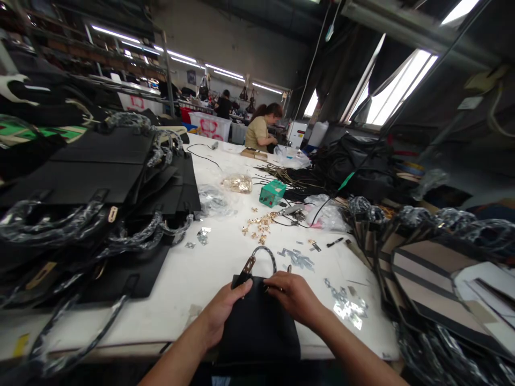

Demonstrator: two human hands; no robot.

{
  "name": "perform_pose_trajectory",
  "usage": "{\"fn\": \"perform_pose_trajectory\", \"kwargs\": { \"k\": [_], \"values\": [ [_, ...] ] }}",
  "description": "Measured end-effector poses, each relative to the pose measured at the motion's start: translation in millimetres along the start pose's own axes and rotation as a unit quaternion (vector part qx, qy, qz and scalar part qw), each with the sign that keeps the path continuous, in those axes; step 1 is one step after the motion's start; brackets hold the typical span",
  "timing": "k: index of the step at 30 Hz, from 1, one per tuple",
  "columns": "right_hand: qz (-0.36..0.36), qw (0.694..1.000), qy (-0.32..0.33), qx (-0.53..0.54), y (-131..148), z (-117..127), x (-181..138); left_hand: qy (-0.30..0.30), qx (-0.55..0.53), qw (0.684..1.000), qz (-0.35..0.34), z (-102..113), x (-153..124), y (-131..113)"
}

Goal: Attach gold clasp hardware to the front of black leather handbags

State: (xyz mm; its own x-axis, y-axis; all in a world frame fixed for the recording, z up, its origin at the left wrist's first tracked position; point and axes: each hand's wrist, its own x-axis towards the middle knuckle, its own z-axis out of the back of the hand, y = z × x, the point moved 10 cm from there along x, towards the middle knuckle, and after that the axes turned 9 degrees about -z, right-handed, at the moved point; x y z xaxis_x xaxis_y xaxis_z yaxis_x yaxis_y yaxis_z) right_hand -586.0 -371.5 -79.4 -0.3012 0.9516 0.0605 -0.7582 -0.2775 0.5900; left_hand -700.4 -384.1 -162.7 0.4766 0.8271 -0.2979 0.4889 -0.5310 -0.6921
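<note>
A black bag panel [261,327] lies at the table's front edge, close to me. My left hand [219,311] grips its left side, thumb on top near a black strap tab with a gold-coloured metal plate [249,265]. From that tab a plastic-wrapped handle [264,250] arches toward the right. My right hand [292,295] is pinched at the panel's upper edge, near the handle's other end. A small gold glint shows under its fingertips, but what they hold is mostly hidden. Beyond the hands lie small gold-coloured fittings [261,224] and flat silver metal strips [298,258].
Stacked black bags [92,166] with wrapped handles fill the left side; more bag pieces [430,289] stand at right. A green box [272,193], clear plastic bags [217,201], a black pen [335,242] and metal plates [348,308] lie on the table. Another person [261,131] sits at the far end.
</note>
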Motion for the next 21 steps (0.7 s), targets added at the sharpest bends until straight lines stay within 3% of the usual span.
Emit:
{"fn": "perform_pose_trajectory", "kwargs": {
  "k": [11,17,21],
  "values": [
    [0.017,0.999,0.022,-0.039,-1.2,-9.9,5.1,-0.012,-0.005,1.000,0.005,2.6,0.6,2.8],
    [0.041,0.999,0.035,-0.002,1.3,-8.1,5.9,-0.023,0.001,1.000,0.003,4.7,2.3,3.5],
    [0.005,0.998,-0.025,0.065,-15.2,-2.9,1.1,-0.037,-0.009,0.999,0.012,8.4,2.7,9.2]
  ]
}}
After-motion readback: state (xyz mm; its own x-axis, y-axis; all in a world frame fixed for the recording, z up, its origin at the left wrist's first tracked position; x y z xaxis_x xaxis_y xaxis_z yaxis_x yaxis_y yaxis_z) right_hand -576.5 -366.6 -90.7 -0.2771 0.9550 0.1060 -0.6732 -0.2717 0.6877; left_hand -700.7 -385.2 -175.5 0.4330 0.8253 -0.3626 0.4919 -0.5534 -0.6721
